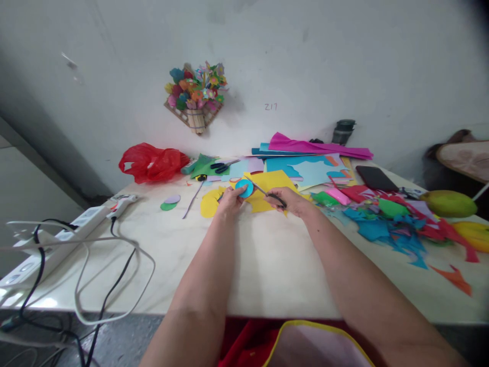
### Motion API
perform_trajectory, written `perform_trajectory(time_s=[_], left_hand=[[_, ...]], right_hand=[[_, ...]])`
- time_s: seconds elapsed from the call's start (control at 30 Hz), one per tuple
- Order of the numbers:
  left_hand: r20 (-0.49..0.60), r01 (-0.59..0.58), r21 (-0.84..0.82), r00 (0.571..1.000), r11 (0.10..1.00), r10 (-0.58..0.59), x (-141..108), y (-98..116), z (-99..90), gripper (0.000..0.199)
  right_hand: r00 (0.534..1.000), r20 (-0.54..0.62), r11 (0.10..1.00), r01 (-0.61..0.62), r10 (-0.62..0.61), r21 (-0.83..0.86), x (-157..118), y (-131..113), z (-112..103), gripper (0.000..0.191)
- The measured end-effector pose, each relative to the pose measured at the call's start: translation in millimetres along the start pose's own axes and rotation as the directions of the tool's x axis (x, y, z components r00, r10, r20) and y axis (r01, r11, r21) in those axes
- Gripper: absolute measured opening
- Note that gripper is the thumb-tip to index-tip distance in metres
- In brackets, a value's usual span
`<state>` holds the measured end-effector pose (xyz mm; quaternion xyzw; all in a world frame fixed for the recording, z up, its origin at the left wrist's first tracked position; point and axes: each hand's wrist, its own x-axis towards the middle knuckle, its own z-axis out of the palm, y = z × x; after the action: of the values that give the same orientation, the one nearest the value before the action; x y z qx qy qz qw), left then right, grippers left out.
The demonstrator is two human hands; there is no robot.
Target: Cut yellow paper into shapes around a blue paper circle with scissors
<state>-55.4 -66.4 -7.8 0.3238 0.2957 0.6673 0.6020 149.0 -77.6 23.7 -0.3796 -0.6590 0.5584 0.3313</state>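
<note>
My left hand (pixel 229 200) holds a small blue paper circle (pixel 245 188) above the pale table (pixel 248 265). My right hand (pixel 287 199) grips a pair of black-handled scissors (pixel 266 193) whose blades reach to the right edge of the circle. Under both hands lie yellow paper sheets (pixel 267 183) and a yellow cut-out shape (pixel 209 202). Both forearms stretch from the near edge to the table's middle.
Stacked coloured paper (pixel 305 160), a second pair of scissors (pixel 222 166) and a red plastic bag (pixel 151 163) lie at the back. Paper scraps (pixel 385 224), a black phone (pixel 376 178) and mangoes (pixel 451 204) are at right. A power strip (pixel 57 244) with cables sits left.
</note>
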Motion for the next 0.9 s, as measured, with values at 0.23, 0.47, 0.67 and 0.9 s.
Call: perform_trajectory(time_s=[0.23, 0.47, 0.67, 0.9], left_hand=[[0.020, -0.001, 0.008, 1.000, 1.000, 0.001, 0.7, -0.1, -3.2, 0.033], [0.033, 0.012, 0.031, 0.999, 0.999, -0.013, -0.2, 0.8, -5.8, 0.031], [0.086, 0.014, 0.101, 0.996, 0.995, -0.023, -1.6, 2.5, -7.2, 0.032], [0.148, 0.007, 0.138, 0.989, 0.990, -0.028, -2.1, 1.6, -7.9, 0.035]], right_hand=[[1.000, 0.006, 1.000, 0.010, -0.010, -0.014, -0.4, -0.1, -0.7, 0.027], [0.999, 0.024, 0.998, 0.029, -0.028, -0.055, 1.3, 5.7, -7.6, 0.034], [0.998, 0.046, 0.995, 0.047, -0.043, -0.084, 5.3, 14.5, -18.2, 0.037], [0.999, 0.032, 0.995, 0.012, -0.008, -0.099, 8.6, 19.3, -25.7, 0.035]])
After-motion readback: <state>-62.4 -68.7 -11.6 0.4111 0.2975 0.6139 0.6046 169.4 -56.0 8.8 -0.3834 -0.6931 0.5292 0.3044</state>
